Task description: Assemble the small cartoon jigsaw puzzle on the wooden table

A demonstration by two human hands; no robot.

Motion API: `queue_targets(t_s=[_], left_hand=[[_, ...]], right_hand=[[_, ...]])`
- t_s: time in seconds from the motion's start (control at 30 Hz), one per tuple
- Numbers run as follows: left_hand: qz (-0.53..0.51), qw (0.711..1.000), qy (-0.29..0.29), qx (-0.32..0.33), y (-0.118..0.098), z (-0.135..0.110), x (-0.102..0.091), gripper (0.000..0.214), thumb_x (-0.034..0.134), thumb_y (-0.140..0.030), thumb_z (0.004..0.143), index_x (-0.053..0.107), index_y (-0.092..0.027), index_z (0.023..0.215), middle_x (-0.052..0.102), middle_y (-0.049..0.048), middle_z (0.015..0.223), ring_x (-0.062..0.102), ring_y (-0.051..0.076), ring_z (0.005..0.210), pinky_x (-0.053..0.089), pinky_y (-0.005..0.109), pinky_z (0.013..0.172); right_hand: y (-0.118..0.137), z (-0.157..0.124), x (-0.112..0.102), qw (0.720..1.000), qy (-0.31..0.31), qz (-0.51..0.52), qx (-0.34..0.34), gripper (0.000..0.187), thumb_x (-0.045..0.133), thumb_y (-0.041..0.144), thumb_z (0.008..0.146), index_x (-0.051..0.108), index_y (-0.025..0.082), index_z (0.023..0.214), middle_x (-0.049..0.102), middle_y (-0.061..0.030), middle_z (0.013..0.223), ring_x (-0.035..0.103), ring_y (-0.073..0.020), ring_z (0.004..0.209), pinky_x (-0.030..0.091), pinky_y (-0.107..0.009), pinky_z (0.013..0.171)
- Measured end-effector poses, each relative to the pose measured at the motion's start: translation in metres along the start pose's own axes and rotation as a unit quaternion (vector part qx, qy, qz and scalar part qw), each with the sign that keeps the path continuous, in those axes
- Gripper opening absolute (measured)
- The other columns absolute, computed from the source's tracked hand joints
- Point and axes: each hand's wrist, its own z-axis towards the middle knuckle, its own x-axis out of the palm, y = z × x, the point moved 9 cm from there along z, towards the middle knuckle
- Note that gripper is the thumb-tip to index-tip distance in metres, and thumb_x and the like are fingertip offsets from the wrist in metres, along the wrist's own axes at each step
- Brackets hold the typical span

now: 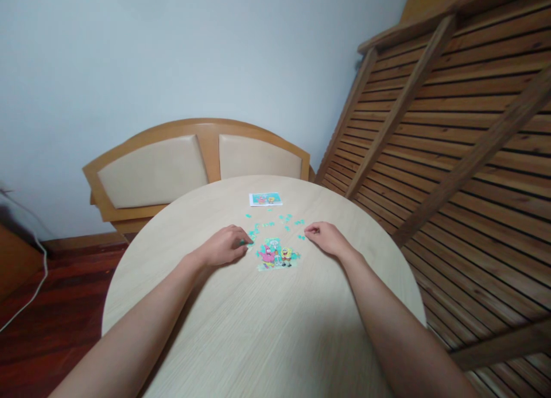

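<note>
A partly assembled jigsaw puzzle [278,255] lies on the round table, with a pink, a white and a yellow cartoon figure on it. Its upper edge is uneven. Left of it rests my left hand [227,246], fingers apart and reaching forward, the index fingertip at a small teal puzzle piece. To the right is my right hand [326,238], its thumb and fingers pinched together; whatever may be between them is too small to make out. Loose teal puzzle pieces [287,228] lie scattered behind the assembled part, some near each hand.
Farther back on the table [241,329] lies a picture card [266,200] with similar cartoon figures. A padded wooden headboard [209,151] stands behind the table against the wall. Wooden slats [430,134] lean on the right. A white cable [43,266] hangs at the left.
</note>
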Motion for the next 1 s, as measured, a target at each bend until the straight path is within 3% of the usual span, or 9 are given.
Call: queue_targets(t_s=[0.17,0.47,0.63,0.77,0.9,1.0], left_hand=[[0.018,1.000,0.004,-0.021,0.001,0.001,0.000,0.022,0.060,-0.038,0.090,0.071,-0.019,0.096,0.070,0.0061,0.093,0.062,0.021,0.092,0.047,0.032,0.085],[-0.066,0.996,0.058,0.021,-0.006,0.000,0.003,0.020,0.057,-0.028,0.088,0.076,-0.021,0.089,0.074,0.0040,0.097,0.064,0.018,0.092,0.044,0.031,0.091],[-0.096,0.993,0.059,-0.028,-0.002,-0.002,0.004,0.025,0.063,-0.029,0.081,0.075,-0.022,0.101,0.074,0.0035,0.103,0.063,0.020,0.096,0.045,0.030,0.090],[-0.098,0.992,0.061,-0.053,-0.002,-0.001,0.008,0.025,0.067,-0.035,0.078,0.073,-0.019,0.097,0.072,0.0045,0.097,0.063,0.020,0.089,0.046,0.029,0.083],[-0.165,0.981,0.090,-0.050,-0.007,-0.001,0.017,0.020,0.064,-0.029,0.079,0.068,-0.016,0.093,0.068,0.0035,0.090,0.060,0.016,0.081,0.046,0.027,0.076],[-0.232,0.964,0.111,-0.064,-0.008,-0.003,0.024,0.024,0.064,-0.031,0.078,0.065,-0.015,0.096,0.066,0.0031,0.089,0.058,0.015,0.078,0.046,0.026,0.073]], right_hand=[[0.001,0.000,0.000,1.000,0.001,-0.004,0.002,0.021,0.063,0.031,0.083,0.077,0.020,0.095,0.076,-0.0072,0.097,0.069,-0.0205,0.090,0.050,-0.028,0.079],[0.001,0.000,-0.001,1.000,-0.001,-0.003,0.001,0.022,0.064,0.031,0.083,0.077,0.019,0.095,0.075,-0.0079,0.097,0.069,-0.0213,0.089,0.051,-0.029,0.080],[0.000,0.000,0.000,1.000,0.001,-0.007,0.002,0.023,0.063,0.032,0.083,0.076,0.019,0.096,0.075,-0.0079,0.098,0.068,-0.0208,0.089,0.050,-0.029,0.080],[0.001,-0.001,0.000,1.000,0.003,-0.018,0.009,0.022,0.063,0.032,0.084,0.076,0.019,0.097,0.075,-0.0078,0.099,0.068,-0.0204,0.090,0.050,-0.028,0.080],[0.015,-0.004,-0.001,0.998,-0.003,-0.057,0.002,0.021,0.063,0.031,0.085,0.075,0.020,0.098,0.074,-0.0075,0.101,0.067,-0.0205,0.091,0.049,-0.029,0.081],[0.044,-0.009,0.003,0.996,0.005,-0.063,-0.071,0.021,0.062,0.031,0.087,0.075,0.020,0.099,0.073,-0.0074,0.100,0.066,-0.0213,0.093,0.048,-0.031,0.085]])
